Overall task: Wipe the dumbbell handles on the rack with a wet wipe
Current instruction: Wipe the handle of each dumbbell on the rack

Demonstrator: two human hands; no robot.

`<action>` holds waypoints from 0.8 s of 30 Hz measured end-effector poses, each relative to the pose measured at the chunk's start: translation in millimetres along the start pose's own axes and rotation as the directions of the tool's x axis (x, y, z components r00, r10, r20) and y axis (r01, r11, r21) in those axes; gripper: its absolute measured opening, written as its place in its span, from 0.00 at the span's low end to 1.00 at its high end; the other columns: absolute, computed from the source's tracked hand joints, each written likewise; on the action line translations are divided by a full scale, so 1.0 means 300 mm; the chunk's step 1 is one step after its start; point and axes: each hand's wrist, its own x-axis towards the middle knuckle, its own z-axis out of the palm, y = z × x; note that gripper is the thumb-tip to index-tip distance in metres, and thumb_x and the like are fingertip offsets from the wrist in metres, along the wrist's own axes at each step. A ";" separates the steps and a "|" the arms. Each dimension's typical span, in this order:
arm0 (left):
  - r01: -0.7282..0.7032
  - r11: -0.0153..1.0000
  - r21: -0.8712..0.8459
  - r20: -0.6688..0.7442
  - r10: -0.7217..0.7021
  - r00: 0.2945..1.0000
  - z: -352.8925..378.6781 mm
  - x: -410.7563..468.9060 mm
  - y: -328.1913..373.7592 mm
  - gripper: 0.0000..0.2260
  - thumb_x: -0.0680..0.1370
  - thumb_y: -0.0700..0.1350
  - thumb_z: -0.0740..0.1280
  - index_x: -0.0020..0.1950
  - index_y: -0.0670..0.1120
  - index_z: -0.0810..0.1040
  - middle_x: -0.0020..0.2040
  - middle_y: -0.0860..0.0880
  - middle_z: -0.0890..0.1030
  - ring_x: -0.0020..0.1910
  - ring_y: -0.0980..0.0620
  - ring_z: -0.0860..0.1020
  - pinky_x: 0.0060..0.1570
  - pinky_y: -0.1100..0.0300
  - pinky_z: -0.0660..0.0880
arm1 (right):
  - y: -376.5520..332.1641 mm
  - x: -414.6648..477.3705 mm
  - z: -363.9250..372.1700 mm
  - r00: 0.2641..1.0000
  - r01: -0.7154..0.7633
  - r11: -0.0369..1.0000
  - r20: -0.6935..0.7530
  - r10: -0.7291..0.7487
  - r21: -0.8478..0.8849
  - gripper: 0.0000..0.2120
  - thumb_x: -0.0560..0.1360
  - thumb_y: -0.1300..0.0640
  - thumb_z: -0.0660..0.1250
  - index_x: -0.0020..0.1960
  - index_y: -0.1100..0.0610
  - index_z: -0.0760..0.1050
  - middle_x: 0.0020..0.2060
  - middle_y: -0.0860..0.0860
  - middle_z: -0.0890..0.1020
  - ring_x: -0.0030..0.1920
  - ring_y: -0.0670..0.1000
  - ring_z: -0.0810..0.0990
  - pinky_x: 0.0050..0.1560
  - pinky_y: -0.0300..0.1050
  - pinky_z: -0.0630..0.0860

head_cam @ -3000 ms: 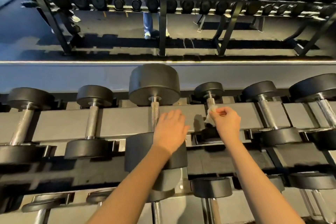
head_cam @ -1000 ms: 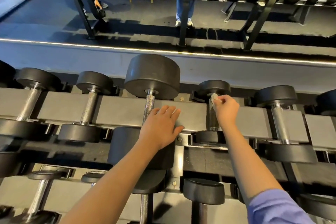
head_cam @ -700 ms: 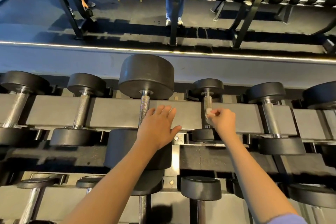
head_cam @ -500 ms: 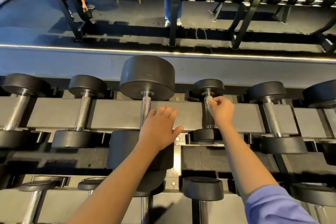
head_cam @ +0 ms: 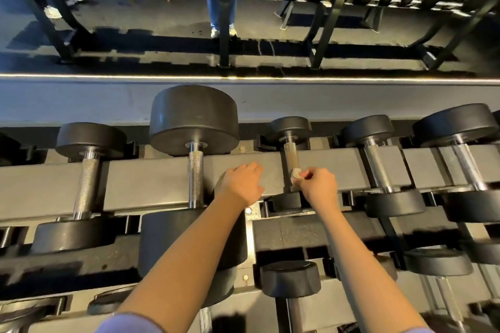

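At a gym's dark grey steel dumbbell rack, a person's right hand pinches a small white wet wipe against the lower end of a small black dumbbell's knurled metal handle. The left hand rests on the rack beside it, fingers curled, holding nothing.

Most of the wet wipe is hidden inside the right hand, and the lower end of the small dumbbell handle is covered by both. The fingers of the left hand are foreshortened and are possibly curled on the rack beam. The near head of the large dumbbell is partly masked by the left forearm. At the top edge, a standing person is cut off above the legs.
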 end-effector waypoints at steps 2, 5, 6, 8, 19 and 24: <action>0.024 0.999 0.025 0.065 -0.025 0.998 0.023 0.042 -0.004 0.27 0.82 0.50 0.58 0.78 0.47 0.52 0.78 0.48 0.54 0.75 0.47 0.58 0.70 0.50 0.59 | 0.003 0.002 0.005 1.000 -0.005 1.000 -0.023 0.006 0.023 0.04 0.75 0.58 0.69 0.46 0.59 0.80 0.41 0.53 0.81 0.41 0.50 0.77 0.39 0.40 0.70; 0.059 0.995 0.080 0.137 -0.069 0.988 0.044 0.099 0.001 0.29 0.82 0.52 0.57 0.79 0.48 0.48 0.79 0.49 0.49 0.76 0.46 0.53 0.71 0.49 0.59 | -0.002 0.018 0.015 0.998 -0.020 0.999 -0.058 0.022 0.035 0.03 0.75 0.58 0.69 0.44 0.58 0.79 0.38 0.52 0.81 0.38 0.49 0.76 0.33 0.38 0.68; 0.077 0.991 0.107 0.140 -0.092 0.986 0.051 0.111 0.004 0.30 0.81 0.53 0.57 0.79 0.48 0.48 0.79 0.50 0.48 0.77 0.46 0.52 0.70 0.49 0.60 | -0.008 0.030 0.018 0.998 -0.016 0.999 -0.066 0.019 0.047 0.03 0.75 0.59 0.69 0.44 0.58 0.79 0.38 0.52 0.81 0.39 0.49 0.77 0.34 0.39 0.69; 0.101 0.983 0.151 0.128 -0.121 0.984 0.064 0.124 0.006 0.31 0.81 0.56 0.57 0.79 0.49 0.47 0.79 0.51 0.47 0.77 0.46 0.51 0.69 0.50 0.64 | -0.031 0.070 0.022 0.995 0.015 0.996 -0.098 -0.007 0.088 0.04 0.75 0.59 0.68 0.45 0.59 0.80 0.39 0.52 0.80 0.41 0.51 0.78 0.39 0.41 0.71; 0.101 0.988 0.118 0.145 -0.117 0.982 0.073 0.108 0.010 0.32 0.80 0.57 0.59 0.79 0.50 0.48 0.79 0.54 0.41 0.77 0.48 0.43 0.71 0.47 0.57 | -0.015 0.119 -0.005 0.994 0.107 0.986 -0.026 -0.104 0.127 0.05 0.75 0.59 0.68 0.50 0.60 0.79 0.41 0.50 0.78 0.39 0.46 0.73 0.34 0.30 0.64; 0.110 0.985 0.136 0.152 -0.131 0.980 0.075 0.106 0.016 0.32 0.80 0.57 0.58 0.79 0.50 0.47 0.79 0.53 0.41 0.77 0.48 0.43 0.71 0.47 0.58 | 0.004 0.103 -0.013 0.989 0.143 0.990 0.038 -0.143 0.021 0.04 0.76 0.61 0.67 0.48 0.60 0.80 0.41 0.52 0.79 0.39 0.46 0.73 0.37 0.33 0.67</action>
